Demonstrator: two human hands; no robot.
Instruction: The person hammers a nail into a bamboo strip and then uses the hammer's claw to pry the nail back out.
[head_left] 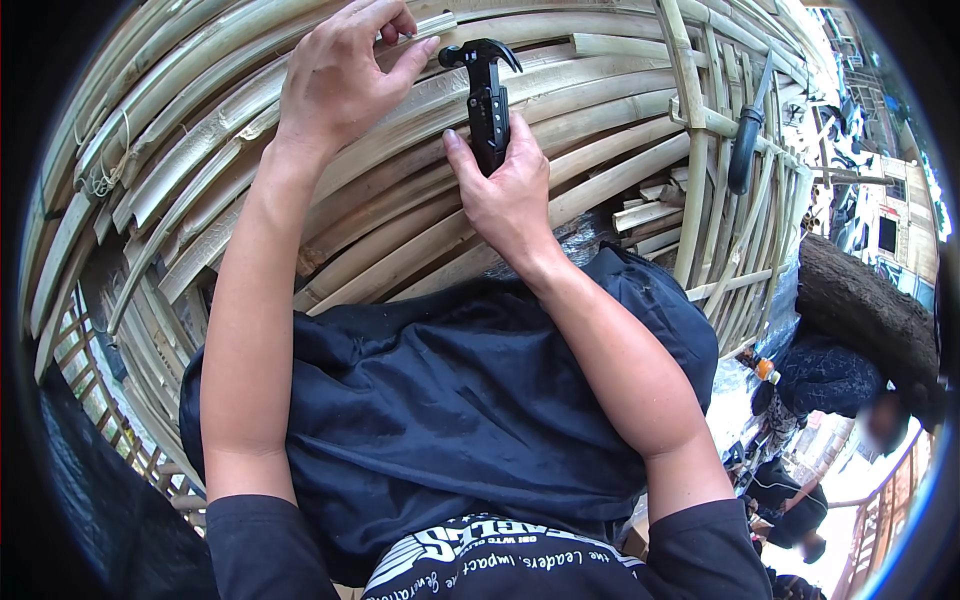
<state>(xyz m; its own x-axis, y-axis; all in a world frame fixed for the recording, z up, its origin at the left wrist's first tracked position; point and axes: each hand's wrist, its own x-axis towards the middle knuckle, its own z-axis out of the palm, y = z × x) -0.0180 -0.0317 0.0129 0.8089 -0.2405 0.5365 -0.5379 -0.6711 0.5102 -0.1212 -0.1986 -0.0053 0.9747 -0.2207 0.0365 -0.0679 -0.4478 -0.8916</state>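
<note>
The hammer (487,95) stands upright against the bamboo wall (600,130), and the right hand (505,190) grips its black handle low, fingers closed around it, the claw head at the top. The left hand (345,70) is up and a little to the left, its fingertips pinched together on the bamboo strips; they seem to hold something small there, maybe a nail, but I cannot tell for sure.

I judge the step to be the placing of a fastener before striking. The next move would ask the left fingers to stay steady and the hammer head to come down short and straight, because the strips are curved and smooth.

The wall is made of split bamboo slats, pale yellow and dry, bent in long arcs, with rough fibres at some edges. The hammer is dark metal, matte. A dark cloth (450,400) lies over the person's lap. A knife (745,140) with black handle sticks in the slats at the right.
</note>
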